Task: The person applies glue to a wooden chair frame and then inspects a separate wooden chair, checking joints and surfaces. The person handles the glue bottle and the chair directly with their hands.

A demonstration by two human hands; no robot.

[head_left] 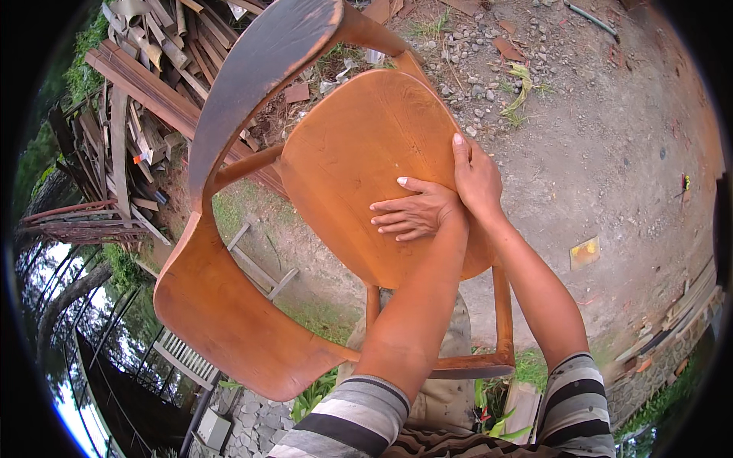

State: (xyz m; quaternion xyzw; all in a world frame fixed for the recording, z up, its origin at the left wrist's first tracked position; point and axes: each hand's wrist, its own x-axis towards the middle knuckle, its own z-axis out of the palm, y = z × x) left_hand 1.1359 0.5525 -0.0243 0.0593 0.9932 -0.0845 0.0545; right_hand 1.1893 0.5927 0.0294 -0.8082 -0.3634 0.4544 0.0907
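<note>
A wooden armchair (359, 168) with a rounded orange-brown seat stands tilted before me. Its broad curved backrest (252, 91) sweeps around the left side, with dark worn finish along the upper part. My left hand (420, 212) lies flat on the seat, fingers spread towards the left. At the seat's right edge, my right hand (479, 179) grips the rim, thumb on top; its other fingers are largely hidden. Both forearms come up from below in striped sleeves, the left one crossing over the near part of the seat.
A heap of scrap wood (149, 91) lies at the far left. Gravel (489, 76) and bare dirt spread behind and right of the chair. A yellowish square piece (585, 253) lies on the ground at right. Grey paving stones (267, 416) and a slatted bench (187, 359) show at lower left.
</note>
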